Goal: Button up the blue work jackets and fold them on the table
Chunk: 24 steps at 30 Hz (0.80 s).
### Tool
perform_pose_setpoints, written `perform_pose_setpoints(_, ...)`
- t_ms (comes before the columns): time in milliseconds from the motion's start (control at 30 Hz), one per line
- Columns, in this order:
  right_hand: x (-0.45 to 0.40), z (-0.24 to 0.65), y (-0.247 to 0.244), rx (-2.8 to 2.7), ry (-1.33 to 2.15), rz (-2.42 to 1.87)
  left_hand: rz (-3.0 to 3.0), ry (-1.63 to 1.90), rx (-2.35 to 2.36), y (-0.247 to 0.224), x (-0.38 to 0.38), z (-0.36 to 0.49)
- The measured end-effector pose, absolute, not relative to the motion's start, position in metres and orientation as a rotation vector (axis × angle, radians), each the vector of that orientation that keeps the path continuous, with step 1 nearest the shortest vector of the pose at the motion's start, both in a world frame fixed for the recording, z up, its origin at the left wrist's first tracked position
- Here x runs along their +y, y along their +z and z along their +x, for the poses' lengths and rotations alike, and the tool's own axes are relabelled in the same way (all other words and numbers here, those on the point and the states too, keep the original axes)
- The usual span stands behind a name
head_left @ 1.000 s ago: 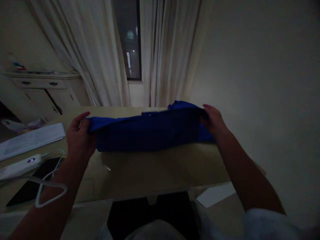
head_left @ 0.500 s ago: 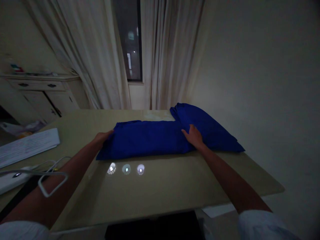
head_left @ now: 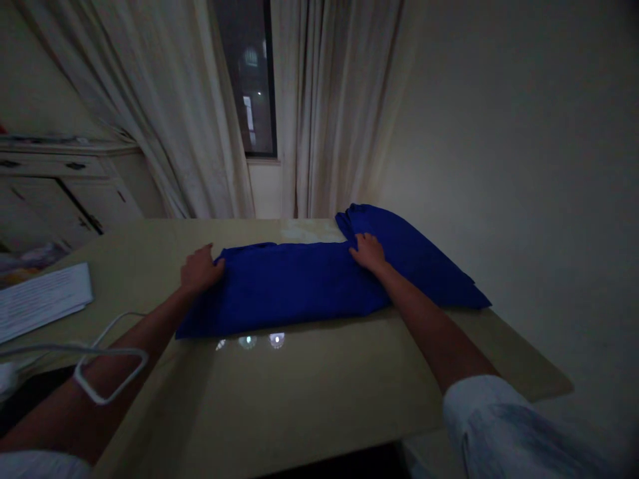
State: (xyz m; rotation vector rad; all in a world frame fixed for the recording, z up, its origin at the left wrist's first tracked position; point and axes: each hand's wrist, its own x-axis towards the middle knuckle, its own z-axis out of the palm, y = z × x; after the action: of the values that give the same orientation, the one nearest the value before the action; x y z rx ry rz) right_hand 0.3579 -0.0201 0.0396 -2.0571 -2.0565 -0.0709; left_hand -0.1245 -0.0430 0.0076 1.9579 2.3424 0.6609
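A blue cloth [head_left: 294,283] lies folded in a long strip across the table, with a thicker, bunched part at its right end that reaches towards the wall. At the strip's left edge is my left hand [head_left: 200,269], its thumb on the fabric and its fingers apart by the upper left corner. My right hand [head_left: 368,253] rests with spread fingers on top of the cloth, where the strip meets the thicker part. The cloth's underside is hidden.
Printed papers [head_left: 47,299] lie on the table [head_left: 299,392] at the left. A white cable [head_left: 112,352] loops over my left forearm. Behind are curtains [head_left: 174,113] and a cabinet [head_left: 64,193]; a wall stands at the right.
My left hand has opened more at the cloth's left edge, and the lower left corner sits nearer. My right hand has moved slightly left and away from me. The view has shifted a little right.
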Motion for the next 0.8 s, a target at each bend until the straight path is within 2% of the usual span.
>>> perform_pose_setpoints(133, -0.009, 0.310, 0.005, -2.302, 0.062, -1.841, 2.234, 0.375, 2.168, -0.012, -0.045, -0.066)
perform_pose_setpoints(300, 0.002, 0.293, -0.009, -2.381, 0.343, -2.032, 2.162, 0.100, 2.160, -0.025, -0.046, -0.045)
perform_pose_setpoints(467, 0.003, 0.269, -0.009, -2.326, 0.242, -1.922, 2.272, 0.213, 2.164, -0.014, -0.038, -0.031)
perform_pose_setpoints(567, -0.002, 0.267, -0.016, -2.318, 0.311, -1.891, 2.168, 0.279, 2.174, -0.018, -0.037, -0.038)
perform_pose_setpoints(667, -0.003, 0.289, -0.016, -2.372, 0.377, -1.881, 2.141, 0.248, 2.136, -0.027, -0.038, -0.062)
perform_pose_setpoints(800, -0.005, 0.334, -0.018, -2.169, 0.226, -2.000, 2.138, 0.314, 2.147, -0.034, -0.044, -0.088)
